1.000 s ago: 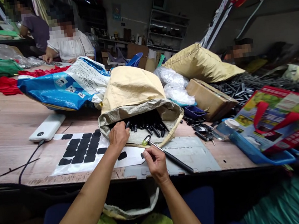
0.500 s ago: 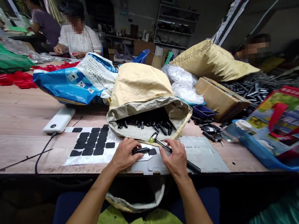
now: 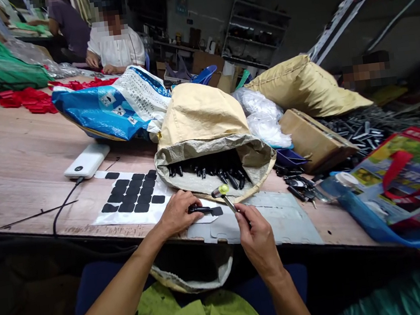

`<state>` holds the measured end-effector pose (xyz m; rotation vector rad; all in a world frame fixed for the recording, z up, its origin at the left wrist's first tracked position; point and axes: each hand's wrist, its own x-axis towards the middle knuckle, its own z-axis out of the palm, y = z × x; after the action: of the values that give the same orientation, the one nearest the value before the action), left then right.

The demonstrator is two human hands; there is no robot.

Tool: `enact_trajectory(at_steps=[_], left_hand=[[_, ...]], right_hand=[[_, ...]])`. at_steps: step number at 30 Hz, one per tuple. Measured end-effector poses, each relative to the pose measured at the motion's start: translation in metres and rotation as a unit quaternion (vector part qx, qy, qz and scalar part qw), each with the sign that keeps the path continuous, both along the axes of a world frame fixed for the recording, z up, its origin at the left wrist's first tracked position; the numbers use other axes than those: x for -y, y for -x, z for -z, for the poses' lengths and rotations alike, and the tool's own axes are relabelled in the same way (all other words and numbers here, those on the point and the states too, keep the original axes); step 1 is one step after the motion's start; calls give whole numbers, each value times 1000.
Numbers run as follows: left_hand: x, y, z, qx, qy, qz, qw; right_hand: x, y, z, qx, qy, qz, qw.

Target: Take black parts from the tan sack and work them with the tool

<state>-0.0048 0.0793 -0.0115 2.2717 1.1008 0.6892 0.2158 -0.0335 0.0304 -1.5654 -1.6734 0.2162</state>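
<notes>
My left hand [image 3: 179, 212] is closed on a slim black tube-like part [image 3: 203, 209], pressed low over the work surface. A small black square pad [image 3: 216, 211] lies at that part's far end. In my right hand [image 3: 255, 232] is a small hammer [image 3: 229, 203] with a yellow-green face on its head, gripped by the handle and raised above the grey board [image 3: 278, 220]. Left of my left hand, a white sheet [image 3: 105, 217] bears rows of black rounded squares [image 3: 133, 190]. Just beyond both hands, a cream sack [image 3: 200, 110] lies with its mouth facing me, black parts [image 3: 231, 179] inside.
A white power bank [image 3: 87, 160] with a cable sits at left. A blue-and-white bag [image 3: 113, 105] and red pieces [image 3: 29, 99] lie behind. At right are a cardboard box [image 3: 314, 138], loose black parts [image 3: 300, 187] and a blue tray [image 3: 376, 219]. Co-workers [image 3: 118, 49] sit beyond.
My right hand has lifted the hammer and regripped it by the handle, with the head now up and its yellow-green face showing. My left hand stays on the black part. The view has shifted slightly.
</notes>
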Motion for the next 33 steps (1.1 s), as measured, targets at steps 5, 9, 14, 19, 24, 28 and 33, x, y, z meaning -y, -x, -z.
enact_trajectory(at_steps=[5, 9, 14, 19, 24, 28, 33], left_hand=[[0, -2, -1, 4, 22, -17, 1000], [0, -2, -2, -4, 30, -21, 999], [-1, -2, -1, -6, 28, -18, 999], [-1, -2, 0, -9, 26, -24, 999], [-1, 3, -3, 18, 35, 3, 999], [-3, 7, -1, 38, 35, 29, 998], [-6, 8, 2, 39, 25, 38, 998]], right_hand=[[14, 10, 6, 42, 22, 2, 999], [14, 15, 5, 68, 29, 13, 997], [11, 28, 0, 51, 5, -7, 999], [7, 29, 5, 82, 35, -10, 996], [-13, 6, 3, 107, -10, 58, 993], [-35, -16, 21, 200, -14, 117, 973], [-44, -20, 42, 229, -19, 126, 965]])
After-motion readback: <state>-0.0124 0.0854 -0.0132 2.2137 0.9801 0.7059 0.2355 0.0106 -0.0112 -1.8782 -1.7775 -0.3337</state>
